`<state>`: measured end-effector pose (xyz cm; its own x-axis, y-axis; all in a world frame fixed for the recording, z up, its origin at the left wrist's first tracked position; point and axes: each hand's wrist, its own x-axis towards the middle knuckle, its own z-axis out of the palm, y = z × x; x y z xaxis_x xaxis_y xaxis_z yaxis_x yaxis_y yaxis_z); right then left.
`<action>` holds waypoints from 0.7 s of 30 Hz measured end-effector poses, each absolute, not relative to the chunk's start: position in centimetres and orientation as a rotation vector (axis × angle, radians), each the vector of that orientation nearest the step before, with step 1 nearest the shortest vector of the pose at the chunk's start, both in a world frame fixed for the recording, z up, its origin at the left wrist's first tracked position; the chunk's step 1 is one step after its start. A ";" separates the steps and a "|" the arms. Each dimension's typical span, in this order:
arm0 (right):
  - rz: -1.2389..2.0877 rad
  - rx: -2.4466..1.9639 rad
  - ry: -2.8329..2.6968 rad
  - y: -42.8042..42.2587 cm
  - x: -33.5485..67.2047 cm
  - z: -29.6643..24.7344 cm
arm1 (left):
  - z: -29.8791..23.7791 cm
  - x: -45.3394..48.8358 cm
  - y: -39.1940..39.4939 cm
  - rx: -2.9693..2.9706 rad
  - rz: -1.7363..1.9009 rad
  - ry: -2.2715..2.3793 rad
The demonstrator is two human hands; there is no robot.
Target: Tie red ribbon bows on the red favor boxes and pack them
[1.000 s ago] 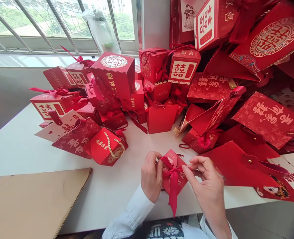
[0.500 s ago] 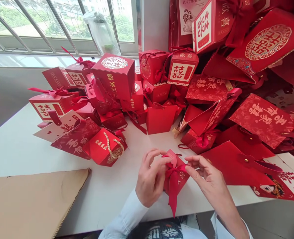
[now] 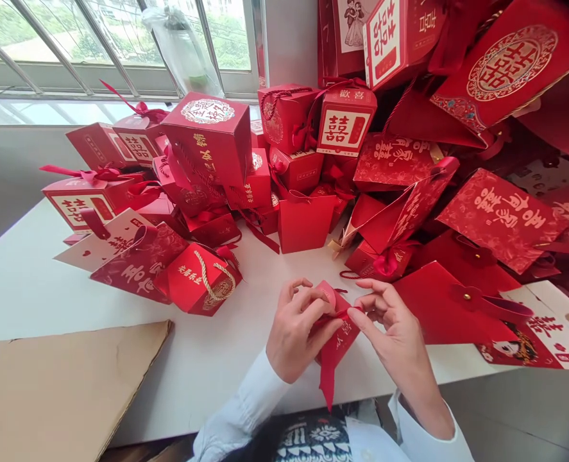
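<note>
A small red gift box (image 3: 342,339) with a red ribbon (image 3: 328,378) sits between both hands near the white table's front edge (image 3: 202,391). My left hand (image 3: 297,333) curls round the box's left side, fingers pinching the ribbon at its top. My right hand (image 3: 394,333) pinches the ribbon from the right, fingertips meeting the left hand's over the box. One ribbon tail hangs down past the table edge. Both wrists wear white sleeves.
A big heap of red wedding boxes and bags (image 3: 308,167) fills the table's back and right side. A rope-handled red box (image 3: 200,282) lies left of the hands. Brown cardboard (image 3: 58,385) covers the front left. A window (image 3: 96,45) runs behind.
The bow's loops are smaller now as both hands pinch closer together over the box top. The view has shifted slightly, so the piles sit further left.
</note>
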<state>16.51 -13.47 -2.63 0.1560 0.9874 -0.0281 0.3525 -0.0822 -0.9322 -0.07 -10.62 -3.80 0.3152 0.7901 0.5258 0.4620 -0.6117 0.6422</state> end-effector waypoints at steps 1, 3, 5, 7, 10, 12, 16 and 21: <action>0.944 -1.575 -1.320 -13.4 16.5 -2.7 | -3.7 -0.1 -10.6 2.204 1.211 1.120; 0.966 -1.554 -1.296 -13.3 16.4 -2.8 | -3.7 -0.1 -10.7 2.186 1.211 1.129; 1.009 -1.519 -1.267 -13.2 16.4 -2.9 | -3.8 -0.1 -10.8 2.171 1.209 1.137; 1.035 -1.496 -1.249 -13.1 16.3 -2.9 | -3.9 -0.2 -10.9 2.154 1.204 1.154; 1.017 -1.499 -1.256 -13.1 16.3 -2.8 | -3.9 -0.5 -10.9 2.122 1.173 1.180; 0.999 -1.507 -1.278 -13.1 16.3 -2.7 | -3.7 -0.6 -10.9 2.110 1.137 1.171; 0.986 -1.517 -1.318 -13.1 16.4 -2.4 | -3.6 -0.6 -10.8 2.078 1.127 1.148; 0.990 -1.514 -1.319 -13.1 16.4 -2.8 | -3.9 -0.2 -10.8 2.031 1.093 1.221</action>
<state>16.44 -13.10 -2.83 0.1209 0.9924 -0.0214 0.2981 -0.0568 -0.9528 -0.19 -10.84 -3.85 0.2658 0.8903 0.3697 0.4653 -0.4543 0.7596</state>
